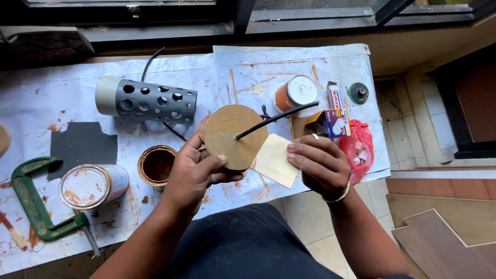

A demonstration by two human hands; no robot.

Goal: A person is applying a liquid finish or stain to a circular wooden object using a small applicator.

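My left hand (194, 173) grips a round wooden disc (235, 135) by its lower left edge, thumb across its face. A black cable (276, 118) comes out of the hole in the disc's middle and runs up to the right. My right hand (320, 164) holds a pale square sheet of sandpaper (275, 160) against the disc's right edge. Both hands hover just past the front edge of the paper-covered table (41, 98).
A grey perforated tube (147, 101) lies at the back left. An open tin (156, 165), a stained can on its side (93, 186) and a green C-clamp (33, 201) sit to the left. An orange can (294, 93), small boxes (336, 116) and a red bag (359, 144) are to the right.
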